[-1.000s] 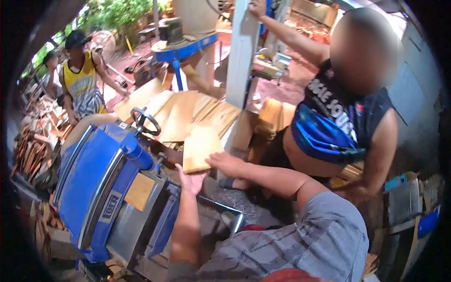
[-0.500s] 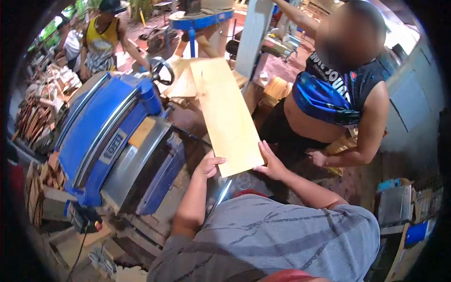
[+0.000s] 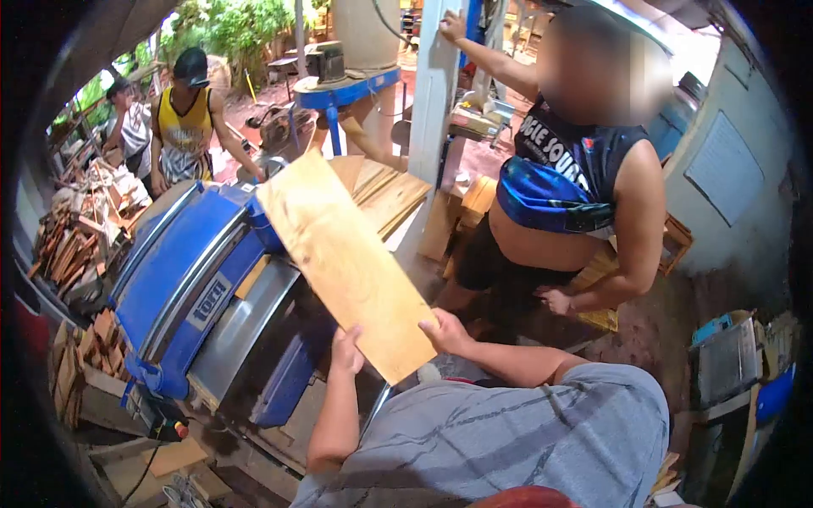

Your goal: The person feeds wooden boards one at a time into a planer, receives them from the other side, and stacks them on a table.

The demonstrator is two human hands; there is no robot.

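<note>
A long, flat wooden board (image 3: pixel 347 267) of pale yellowish wood slants up and away from me, its far end to the left. My left hand (image 3: pixel 346 349) grips its left edge near the close end, thumb on top. On the opposite edge, my right hand (image 3: pixel 447 332) holds the board too, with its thumb over the face. The fingers beneath the wood are hidden. Beyond the board's left side stands a blue planer machine (image 3: pixel 182 271) with a shiny metal bed (image 3: pixel 246 313); part of the machine is covered by the board.
Several boards (image 3: pixel 389 195) lie stacked behind the machine. A person in a dark sleeveless shirt (image 3: pixel 555 169) stands at right, one hand on a post (image 3: pixel 434 93). Another in a yellow jersey (image 3: pixel 185 127) stands beyond the planer. Scrap wood (image 3: pixel 93 212) is heaped at left.
The board has swung left, its far end now over the planer's side, and its near end is lower and closer to me. Both hands keep their grip. My view has tilted up somewhat.
</note>
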